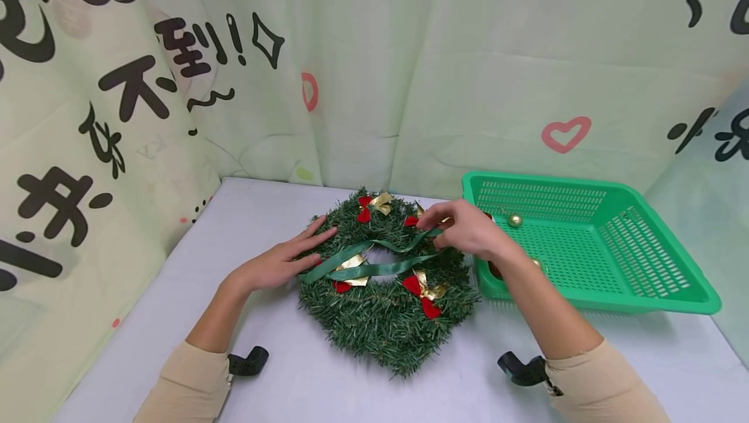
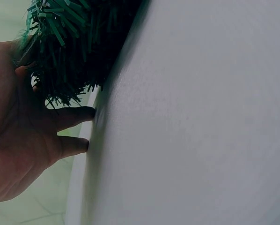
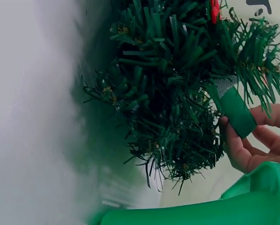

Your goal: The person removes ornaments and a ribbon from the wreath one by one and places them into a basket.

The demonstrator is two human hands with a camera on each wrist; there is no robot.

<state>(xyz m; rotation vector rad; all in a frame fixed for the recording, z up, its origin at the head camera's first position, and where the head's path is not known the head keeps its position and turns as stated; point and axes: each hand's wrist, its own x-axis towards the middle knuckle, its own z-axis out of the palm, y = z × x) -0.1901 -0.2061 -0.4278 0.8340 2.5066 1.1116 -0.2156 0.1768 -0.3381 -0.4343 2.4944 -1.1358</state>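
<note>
A green artificial wreath (image 1: 380,325) lies on the table, dotted with several red bows (image 1: 364,210) and gold bows (image 1: 435,292). Across its centre hole runs a dark green ribbon (image 1: 380,269) in two strands. My left hand (image 1: 272,266) rests on the wreath's left side, fingers spread; in the left wrist view two fingertips (image 2: 87,113) reach down at the tabletop beside the needles. At the wreath's right side my right hand (image 1: 471,231) pinches the ribbon. The right wrist view has the ribbon (image 3: 238,112) between thumb and fingers, next to the needles.
A green plastic basket (image 1: 544,179) stands right of the wreath, close to my right forearm, which crosses over its near left part. Inside lie gold baubles (image 1: 515,220) and dark red ones, partly hidden. A printed curtain (image 1: 497,85) hangs behind the white table (image 1: 328,390).
</note>
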